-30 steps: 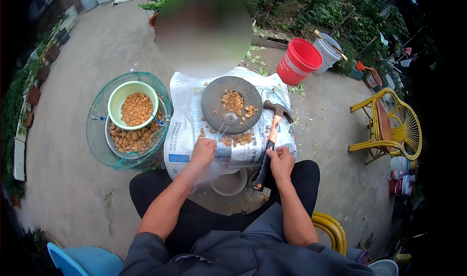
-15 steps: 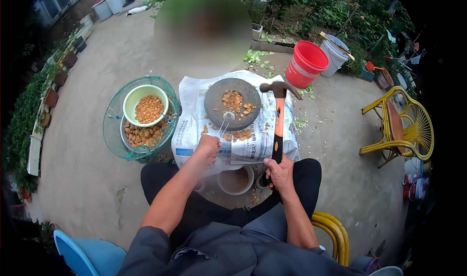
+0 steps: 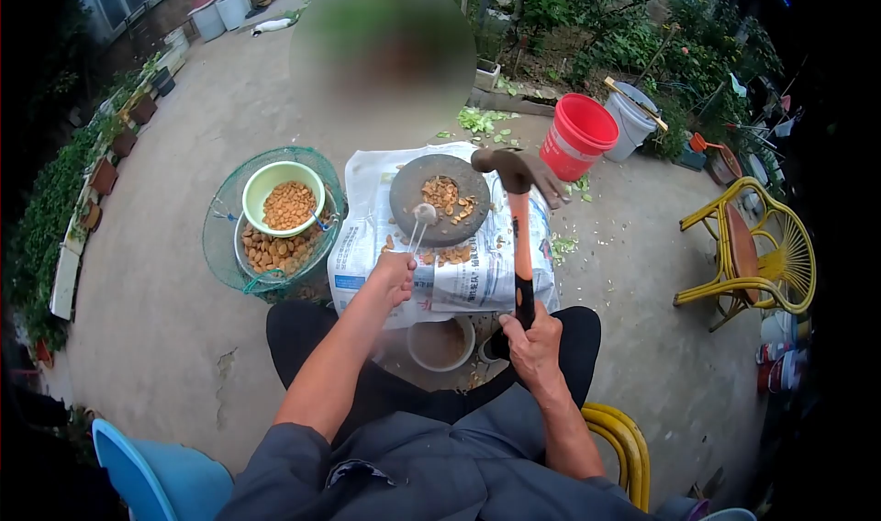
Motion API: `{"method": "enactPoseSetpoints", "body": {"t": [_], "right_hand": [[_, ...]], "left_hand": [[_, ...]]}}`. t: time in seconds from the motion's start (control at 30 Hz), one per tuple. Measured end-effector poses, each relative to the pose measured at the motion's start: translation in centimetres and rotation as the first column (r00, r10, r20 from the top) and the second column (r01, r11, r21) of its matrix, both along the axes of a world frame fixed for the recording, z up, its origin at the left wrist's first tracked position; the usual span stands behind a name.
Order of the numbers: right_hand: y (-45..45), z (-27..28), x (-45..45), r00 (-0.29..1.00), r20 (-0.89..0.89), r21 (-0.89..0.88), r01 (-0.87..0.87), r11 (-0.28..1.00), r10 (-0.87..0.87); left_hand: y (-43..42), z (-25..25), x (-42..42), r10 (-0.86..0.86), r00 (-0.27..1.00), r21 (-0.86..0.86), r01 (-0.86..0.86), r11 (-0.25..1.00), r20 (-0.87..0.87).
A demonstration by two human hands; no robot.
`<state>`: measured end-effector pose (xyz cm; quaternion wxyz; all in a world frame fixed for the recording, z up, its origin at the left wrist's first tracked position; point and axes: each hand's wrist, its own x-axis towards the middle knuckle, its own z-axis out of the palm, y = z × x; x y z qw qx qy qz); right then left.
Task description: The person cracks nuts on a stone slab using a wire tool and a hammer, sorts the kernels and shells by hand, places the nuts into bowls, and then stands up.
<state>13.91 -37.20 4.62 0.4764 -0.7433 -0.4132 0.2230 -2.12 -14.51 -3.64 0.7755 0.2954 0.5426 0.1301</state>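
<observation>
My left hand point(image 3: 393, 275) is closed around a thin wire tool point(image 3: 418, 231). Its round coiled end point(image 3: 425, 213) rests over the left part of a round grey stone slab point(image 3: 404, 174); whether a nut sits inside the coil I cannot make out. In my right hand point(image 3: 534, 345) is a claw hammer point(image 3: 522, 246) with an orange and black handle, its head raised to the right of the slab. Cracked brown shell pieces point(image 3: 444, 196) lie in the middle of the slab. More fragments point(image 3: 454, 256) are scattered on the newspaper point(image 3: 367, 236) beneath it.
To the left, a green mesh basket point(image 3: 218, 246) holds a pale green bowl point(image 3: 250, 198) of kernels above whole brown nuts point(image 3: 275, 250). A basin point(image 3: 441, 365) stands between my legs. A red bucket point(image 3: 578, 135), a yellow chair point(image 3: 748, 250) and a blue tub point(image 3: 174, 475) stand around.
The hammer head has come up nearer to the camera and slightly left. The coiled end of the wire tool has shifted a little on the slab. The view has moved slightly.
</observation>
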Motion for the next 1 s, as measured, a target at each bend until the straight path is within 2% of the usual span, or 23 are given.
{"method": "enactPoseSetpoints", "body": {"t": [0.07, 0.17, 0.27, 0.37, 0.4, 0.5, 0.53, 0.63, 0.67, 0.7, 0.73, 0.77, 0.83, 0.9, 0.97, 1.0], "right_hand": [[0.0, -0.8, 0.6, 0.971, -0.234, -0.035, 0.033, 0.999, -0.040], [0.6, -2.6, 1.0, 0.822, -0.563, -0.082, 0.046, 0.996, -0.085], [2.0, -5.8, 0.8, 0.580, -0.811, -0.049, 0.074, 0.996, -0.083], [3.2, -8.6, 0.8, 0.219, -0.967, -0.104, 0.134, 0.985, -0.132], [3.6, -10.2, 1.0, 0.177, -0.978, -0.090, 0.110, 0.990, -0.109], [4.4, -12.7, 0.6, 0.173, -0.982, -0.065, 0.072, 0.995, -0.077], [4.6, -13.1, 0.6, 0.232, -0.968, -0.092, 0.042, 0.995, -0.099], [5.5, -13.7, 1.5, 0.515, -0.820, -0.308, -0.029, 0.951, -0.250], [5.1, -14.4, 3.1, 0.875, -0.478, -0.431, -0.160, 0.888, -0.074], [5.7, -13.0, 2.9, 0.985, -0.170, -0.510, -0.097, 0.855, 0.010], [6.6, -10.2, 2.4, 0.982, 0.149, -0.565, -0.013, 0.825, 0.118], [7.5, -8.2, 2.0, 0.866, 0.441, -0.590, 0.084, 0.803, 0.234], [10.0, -7.2, 1.9, 0.843, 0.521, -0.314, 0.046, 0.948, 0.132], [14.0, -6.7, 1.5, 0.820, 0.571, -0.010, -0.045, 0.999, 0.043], [17.8, -6.5, 1.0, 0.832, 0.546, 0.100, -0.180, 0.979, 0.097], [19.3, -6.7, 0.8, 0.827, 0.550, 0.090, -0.202, 0.975, 0.121]], "left_hand": [[-0.3, 0.1, -0.8, 0.091, 0.988, -0.019, -0.089, 0.996, 0.123], [-0.3, 0.6, -2.3, 0.231, 0.948, -0.039, -0.229, 0.973, 0.220], [-0.1, -0.3, -3.6, 0.251, 0.947, 0.020, -0.261, 0.965, 0.202], [0.1, -1.6, -4.2, 0.274, 0.949, 0.117, -0.294, 0.949, 0.157], [0.3, -1.6, -3.9, 0.290, 0.945, 0.154, -0.312, 0.938, 0.148], [1.2, -1.8, -3.1, 0.263, 0.957, 0.302, -0.287, 0.909, 0.121], [1.8, -1.8, -2.8, 0.242, 0.964, 0.356, -0.266, 0.896, 0.112], [3.8, -1.8, -1.9, 0.181, 0.980, 0.421, -0.198, 0.885, 0.080], [4.5, -2.5, -1.9, 0.150, 0.983, 0.442, -0.181, 0.878, 0.104], [5.0, -2.6, -1.9, 0.144, 0.981, 0.433, -0.187, 0.882, 0.132], [5.4, -2.4, -1.9, 0.138, 0.978, 0.422, -0.193, 0.886, 0.158], [5.6, -2.1, -1.9, 0.130, 0.974, 0.409, -0.196, 0.891, 0.184], [6.0, -2.5, -1.9, 0.137, 0.969, 0.360, -0.205, 0.910, 0.206], [6.3, -3.3, -1.8, 0.150, 0.957, 0.294, -0.222, 0.930, 0.248], [6.4, -3.3, -1.6, 0.154, 0.950, 0.231, -0.219, 0.948, 0.271], [6.5, -3.1, -1.4, 0.156, 0.946, 0.202, -0.218, 0.955, 0.284]]}}
